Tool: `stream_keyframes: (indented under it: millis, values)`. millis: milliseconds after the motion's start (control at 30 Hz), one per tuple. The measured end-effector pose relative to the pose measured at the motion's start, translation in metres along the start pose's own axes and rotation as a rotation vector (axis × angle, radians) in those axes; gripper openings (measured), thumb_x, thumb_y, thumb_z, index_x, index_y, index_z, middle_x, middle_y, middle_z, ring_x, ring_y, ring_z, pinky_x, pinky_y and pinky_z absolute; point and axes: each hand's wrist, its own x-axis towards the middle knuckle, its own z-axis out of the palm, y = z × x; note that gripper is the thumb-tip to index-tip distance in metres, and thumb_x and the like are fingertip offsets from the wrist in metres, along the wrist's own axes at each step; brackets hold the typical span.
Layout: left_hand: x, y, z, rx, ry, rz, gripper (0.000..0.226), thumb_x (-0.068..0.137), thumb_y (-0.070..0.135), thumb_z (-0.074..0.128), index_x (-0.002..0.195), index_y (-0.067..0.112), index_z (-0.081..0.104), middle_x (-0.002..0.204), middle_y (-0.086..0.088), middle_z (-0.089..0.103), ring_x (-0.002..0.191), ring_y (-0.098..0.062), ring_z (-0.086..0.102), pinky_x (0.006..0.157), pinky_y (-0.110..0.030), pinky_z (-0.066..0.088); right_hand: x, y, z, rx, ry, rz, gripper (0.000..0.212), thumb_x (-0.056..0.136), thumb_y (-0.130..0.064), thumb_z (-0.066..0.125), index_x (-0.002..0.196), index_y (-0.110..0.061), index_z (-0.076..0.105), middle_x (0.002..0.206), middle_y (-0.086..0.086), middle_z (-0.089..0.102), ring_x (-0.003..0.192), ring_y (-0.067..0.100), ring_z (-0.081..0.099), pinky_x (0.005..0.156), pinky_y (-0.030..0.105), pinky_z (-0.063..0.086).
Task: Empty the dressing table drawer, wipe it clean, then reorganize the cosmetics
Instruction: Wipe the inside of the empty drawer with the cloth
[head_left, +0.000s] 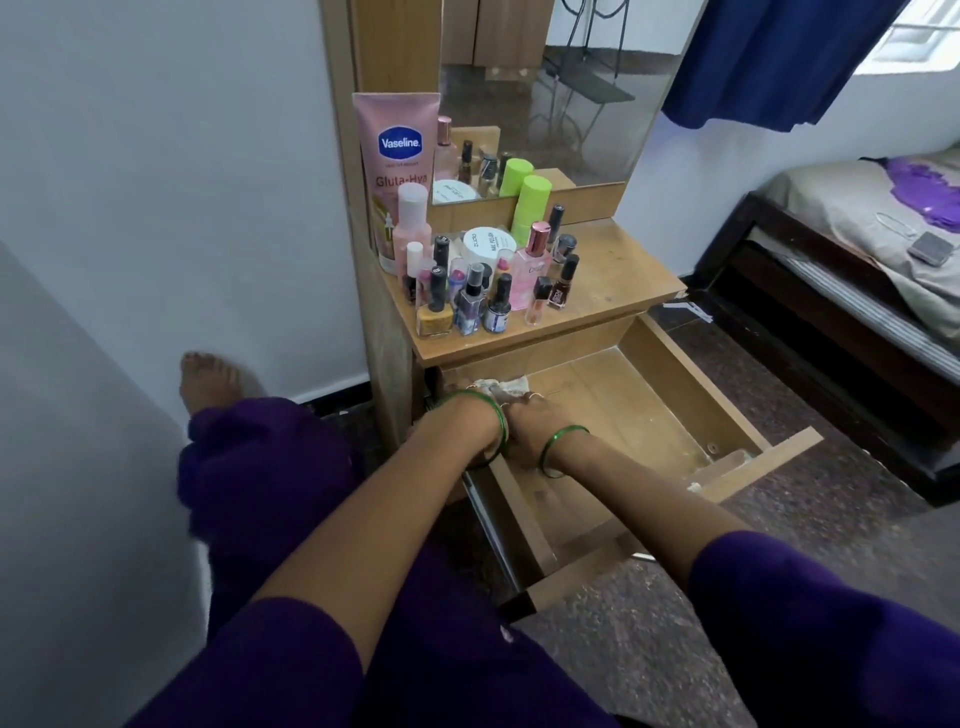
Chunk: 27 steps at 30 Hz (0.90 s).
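Both hands reach into the pulled-out drawer (670, 410) of a wooden dressing table (618, 291), at its back left corner under the tabletop. The left hand (470, 415) and the right hand (530, 421) lie side by side, touching, and both press on a crumpled pale cloth (501, 387) that shows just beyond the fingers; the fingers curl down onto it, though how firmly either hand grips it cannot be told from this angle. Each wrist wears a green bangle (563, 449). The drawer's bare wooden floor holds nothing but the cloth, with pale dusty marks along its front right edge. The cosmetics stand crowded on the left half of the tabletop: a tall pink Vaseline tube (397, 156) upright against the left side panel, a pink bottle with a white cap (412, 228) in front of it, a white round jar (488, 244), two lime-green containers (530, 208), a pink perfume bottle (535, 265), and a cluster of small nail polish bottles (470, 304) near the front edge, among them a yellow one (435, 317) at the front left. A mirror (561, 93) rises behind them. To the right, well apart, a bed (852, 249) stands beneath a blue curtain (779, 57). The person sits on the floor in purple clothing (270, 493).
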Motion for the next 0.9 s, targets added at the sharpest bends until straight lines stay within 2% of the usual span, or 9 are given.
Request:
stream_keyframes:
  millis: [167, 267, 400, 500, 567, 633, 733, 833, 900]
  values:
    - [-0.032, 0.0, -0.023, 0.257, -0.023, 0.081, 0.068, 0.085, 0.043, 0.063, 0.14, 0.014, 0.037, 0.141, -0.01, 0.04, 0.121, -0.028, 0.048, 0.097, -0.036, 0.043, -0.008, -0.001, -0.004, -0.025, 0.04, -0.078, 0.044, 0.088, -0.026, 0.052, 0.13, -0.015, 0.048, 0.147, 0.005, 0.037, 0.124, 0.031, 0.044, 0.097, 0.035, 0.041]
    - [-0.037, -0.001, -0.014, 0.444, -0.15, 0.069, 0.089, 0.069, 0.055, 0.073, 0.139, 0.015, 0.034, 0.132, -0.012, 0.046, 0.117, -0.03, 0.05, 0.099, -0.042, 0.043, -0.025, 0.009, -0.007, -0.008, 0.0, -0.191, 0.039, 0.082, -0.024, 0.059, 0.119, -0.012, 0.054, 0.134, 0.009, 0.05, 0.113, 0.032, 0.054, 0.091, 0.034, 0.045]
    - [-0.047, 0.008, -0.015, 0.391, -0.156, 0.146, 0.031, 0.095, 0.022, 0.054, 0.122, 0.007, 0.051, 0.094, -0.002, 0.059, 0.07, -0.013, 0.046, 0.07, -0.018, 0.046, -0.061, 0.051, -0.026, 0.057, -0.395, -0.268, 0.024, 0.076, -0.014, 0.064, 0.1, -0.011, 0.065, 0.097, 0.007, 0.07, 0.088, 0.022, 0.065, 0.08, 0.032, 0.054]
    - [-0.041, 0.011, -0.017, 0.392, -0.114, 0.148, 0.04, 0.098, 0.021, 0.047, 0.134, 0.003, 0.045, 0.136, -0.011, 0.05, 0.1, -0.015, 0.048, 0.077, -0.027, 0.045, -0.071, 0.093, -0.052, 0.258, -0.421, -0.124, 0.006, 0.083, -0.011, 0.06, 0.087, -0.009, 0.064, 0.08, 0.004, 0.068, 0.066, 0.006, 0.062, 0.061, 0.018, 0.052]
    - [-0.036, 0.008, -0.015, 0.418, -0.058, 0.047, 0.062, 0.092, 0.032, 0.056, 0.142, 0.005, 0.031, 0.139, -0.012, 0.045, 0.121, -0.025, 0.048, 0.098, -0.034, 0.042, -0.06, 0.122, -0.061, 0.395, -0.203, 0.01, 0.015, 0.086, -0.011, 0.057, 0.073, -0.016, 0.052, 0.069, 0.001, 0.058, 0.054, 0.002, 0.056, 0.048, 0.011, 0.043]
    - [-0.038, 0.006, -0.011, 0.482, -0.005, 0.016, 0.089, 0.08, 0.034, 0.07, 0.146, 0.005, 0.017, 0.143, -0.013, 0.039, 0.127, -0.03, 0.044, 0.104, -0.045, 0.038, -0.04, 0.144, -0.051, 0.368, 0.018, 0.19, 0.015, 0.083, -0.015, 0.058, 0.073, -0.019, 0.048, 0.077, 0.005, 0.06, 0.069, 0.018, 0.06, 0.059, 0.022, 0.048]
    - [-0.041, 0.008, -0.01, 0.561, 0.021, 0.075, 0.111, 0.073, 0.037, 0.078, 0.147, 0.002, 0.004, 0.148, -0.014, 0.031, 0.129, -0.031, 0.041, 0.101, -0.045, 0.04, -0.017, 0.137, -0.021, 0.302, -0.008, 0.383, 0.03, 0.081, -0.013, 0.057, 0.11, -0.01, 0.051, 0.11, 0.018, 0.058, 0.096, 0.035, 0.059, 0.078, 0.032, 0.05]
    - [-0.035, 0.008, -0.01, 0.537, -0.006, 0.058, 0.123, 0.064, 0.049, 0.081, 0.147, 0.001, 0.003, 0.146, -0.013, 0.034, 0.127, -0.03, 0.044, 0.098, -0.042, 0.04, -0.019, 0.092, 0.01, 0.124, -0.086, 0.267, 0.073, 0.082, -0.022, 0.059, 0.143, -0.007, 0.022, 0.142, 0.019, 0.031, 0.121, 0.041, 0.046, 0.101, 0.041, 0.041]
    - [-0.034, 0.007, -0.012, 0.526, -0.017, 0.067, 0.125, 0.061, 0.051, 0.082, 0.145, 0.0, 0.005, 0.141, -0.012, 0.042, 0.125, -0.029, 0.047, 0.096, -0.04, 0.041, -0.032, 0.063, 0.016, 0.152, -0.237, 0.026, 0.072, 0.081, -0.018, 0.061, 0.142, -0.008, 0.024, 0.142, 0.017, 0.033, 0.12, 0.038, 0.048, 0.101, 0.038, 0.039]
